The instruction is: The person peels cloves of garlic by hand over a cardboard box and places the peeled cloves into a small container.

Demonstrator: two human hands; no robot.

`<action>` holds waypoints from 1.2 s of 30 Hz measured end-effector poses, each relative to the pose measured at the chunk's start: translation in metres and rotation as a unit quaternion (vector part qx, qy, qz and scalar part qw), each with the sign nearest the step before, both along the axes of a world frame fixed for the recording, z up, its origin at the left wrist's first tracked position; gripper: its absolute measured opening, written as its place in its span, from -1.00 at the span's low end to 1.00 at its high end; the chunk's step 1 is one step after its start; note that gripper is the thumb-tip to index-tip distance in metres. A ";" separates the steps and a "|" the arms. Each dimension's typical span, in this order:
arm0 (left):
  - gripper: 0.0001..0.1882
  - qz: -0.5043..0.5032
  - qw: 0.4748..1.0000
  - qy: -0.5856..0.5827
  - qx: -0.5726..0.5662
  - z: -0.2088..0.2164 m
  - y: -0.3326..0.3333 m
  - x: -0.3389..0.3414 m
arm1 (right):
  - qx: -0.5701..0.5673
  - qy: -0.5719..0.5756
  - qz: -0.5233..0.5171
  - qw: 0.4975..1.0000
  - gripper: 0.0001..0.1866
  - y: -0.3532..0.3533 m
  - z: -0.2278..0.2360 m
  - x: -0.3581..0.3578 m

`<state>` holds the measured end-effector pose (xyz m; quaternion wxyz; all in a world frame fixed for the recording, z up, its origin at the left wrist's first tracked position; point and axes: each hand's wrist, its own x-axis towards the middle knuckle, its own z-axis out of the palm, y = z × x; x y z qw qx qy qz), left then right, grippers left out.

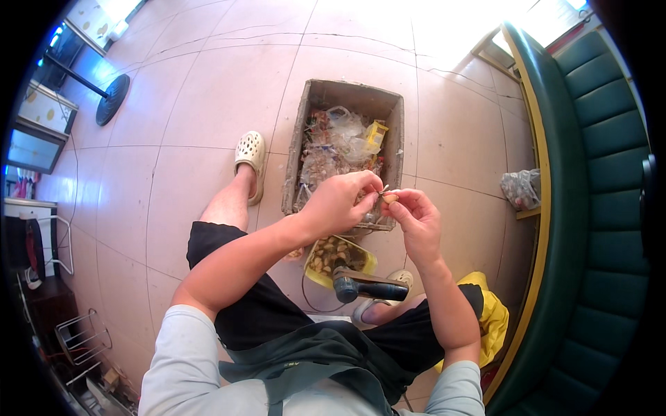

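Observation:
My left hand (339, 202) and my right hand (417, 220) meet above the near edge of a grey bin (298, 149) full of waste. Between my right thumb and fingers is a small, rounded, pale tan piece (390, 199), its kind too small to tell. The left fingers are pinched right beside it, with a thin, narrow bit (384, 189) sticking out at their tips; I cannot make out what it is. Below my hands, a yellow tub (370, 265) contains liquid and several brownish-tan pieces. A dark cylindrical object (374, 286) lies across the tub's near right side.
Plastic bags (343, 128) and a yellow packet (375, 137) lie in the bin. A green padded bench (555, 229) runs along the right, with a filled clear bag (522, 190) beside it. Yellow cloth or plastic (493, 315) is by my right knee. A round black stand base (113, 100) stands far left.

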<state>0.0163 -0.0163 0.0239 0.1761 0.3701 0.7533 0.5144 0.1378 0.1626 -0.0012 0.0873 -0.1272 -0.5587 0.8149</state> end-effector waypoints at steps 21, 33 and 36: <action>-0.90 0.018 0.983 0.184 0.008 -0.005 0.002 0.006 | -0.205 -0.117 0.079 0.969 -0.77 0.001 0.015 -0.001; -0.83 -0.014 0.987 -0.160 0.002 -0.008 0.005 0.004 | 0.070 -0.053 0.013 0.996 -0.77 -0.006 0.003 0.003; -0.83 -0.020 0.981 -0.192 0.012 -0.010 0.004 0.004 | 0.086 -0.054 0.008 0.995 -0.79 -0.007 0.002 0.005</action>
